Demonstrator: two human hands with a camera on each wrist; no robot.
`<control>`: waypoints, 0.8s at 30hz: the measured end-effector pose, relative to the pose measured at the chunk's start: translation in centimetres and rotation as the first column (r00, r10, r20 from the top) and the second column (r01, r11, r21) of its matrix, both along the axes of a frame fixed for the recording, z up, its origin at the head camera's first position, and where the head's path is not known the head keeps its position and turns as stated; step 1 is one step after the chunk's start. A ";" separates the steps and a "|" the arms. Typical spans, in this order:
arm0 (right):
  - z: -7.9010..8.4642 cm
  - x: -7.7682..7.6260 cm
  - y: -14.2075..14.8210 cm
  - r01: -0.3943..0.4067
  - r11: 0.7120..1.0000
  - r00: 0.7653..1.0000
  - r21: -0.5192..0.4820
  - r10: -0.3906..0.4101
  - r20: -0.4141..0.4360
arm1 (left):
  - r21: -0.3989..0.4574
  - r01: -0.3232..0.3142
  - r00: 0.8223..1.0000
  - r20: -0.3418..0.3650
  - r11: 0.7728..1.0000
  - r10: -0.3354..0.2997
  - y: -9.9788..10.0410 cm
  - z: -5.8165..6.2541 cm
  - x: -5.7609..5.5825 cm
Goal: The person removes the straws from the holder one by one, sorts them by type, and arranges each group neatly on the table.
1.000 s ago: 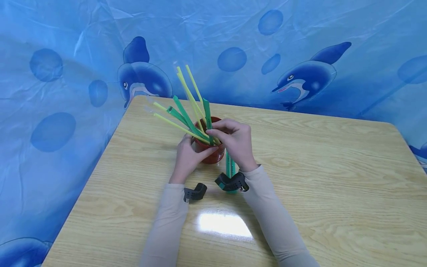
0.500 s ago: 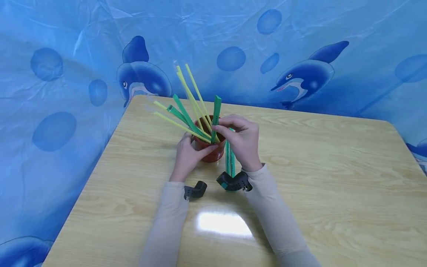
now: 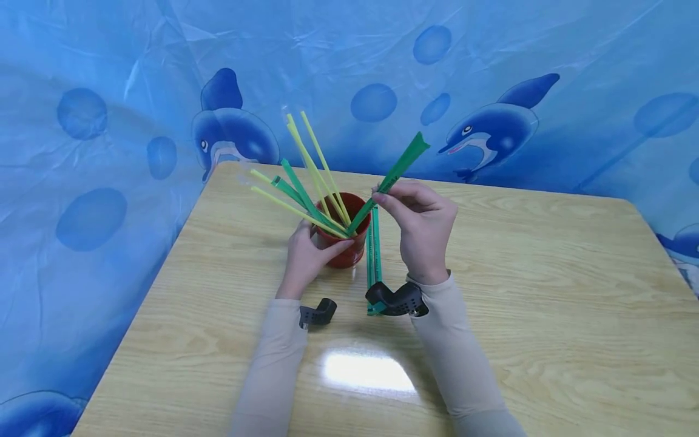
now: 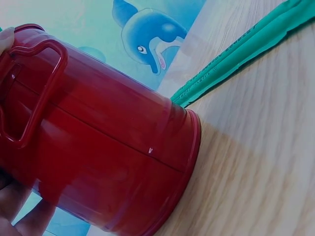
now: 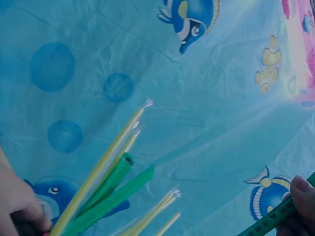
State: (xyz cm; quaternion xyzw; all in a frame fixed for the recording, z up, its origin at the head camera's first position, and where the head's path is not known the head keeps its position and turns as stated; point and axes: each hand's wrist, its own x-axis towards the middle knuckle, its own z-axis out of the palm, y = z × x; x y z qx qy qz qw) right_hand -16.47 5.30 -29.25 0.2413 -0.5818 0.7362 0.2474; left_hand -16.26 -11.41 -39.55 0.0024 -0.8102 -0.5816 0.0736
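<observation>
A red mug-like can [image 3: 343, 260] stands on the table, its wire handle [image 4: 61, 59] visible in the left wrist view. My left hand [image 3: 303, 258] holds it, thumb across the near rim and fingers round the left side. My right hand [image 3: 428, 224] pinches a long green paper-wrapped stick [image 3: 405, 161] between thumb and fingertips. That stick leans to the right, its lower end at the can's mouth. Several yellow straws [image 3: 321, 145] in clear wrap and green wrapped sticks [image 3: 295, 177] fan out from the can, mostly leftward.
More green wrapped sticks [image 3: 378, 255] lie on the wooden table [image 3: 535, 291], right of the can and partly behind the right wrist camera [image 3: 395, 298]. A blue dolphin-print sheet [image 3: 338, 54] hangs behind the table's far edge.
My right hand has moved right and slightly up, tilting the pinched green stick from near upright to a rightward lean. The left hand keeps its hold on the can.
</observation>
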 end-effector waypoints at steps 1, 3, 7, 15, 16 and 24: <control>0.2 0.0 0.1 -0.008 1.000 1.000 -0.025 0.008 -0.003 | 0.001 -0.004 1.000 0.003 1.000 0.004 0.0 0.0 0.0; 0.7 -0.1 0.4 -0.014 0.998 1.000 -0.058 0.014 -0.008 | -0.004 -0.010 1.000 0.000 1.000 0.010 0.0 0.1 -0.1; 1.4 -0.1 1.2 -0.028 0.993 1.000 -0.118 0.029 0.004 | -0.009 -0.011 1.000 -0.011 1.000 0.011 0.0 0.0 -0.3; 0.9 -0.2 3.1 -0.032 0.979 0.995 -0.201 0.051 0.089 | 0.008 -0.007 1.000 -0.028 1.000 0.008 -0.1 -0.6 0.0; 0.9 -0.2 3.3 -0.031 0.978 0.993 -0.206 0.053 0.103 | 0.011 -0.006 0.999 -0.034 1.000 0.006 -0.1 -0.6 0.0; 0.3 -0.6 5.4 -0.068 0.972 0.961 -0.223 0.124 0.247 | 0.029 -0.010 0.999 -0.034 1.000 0.011 0.1 -0.3 0.0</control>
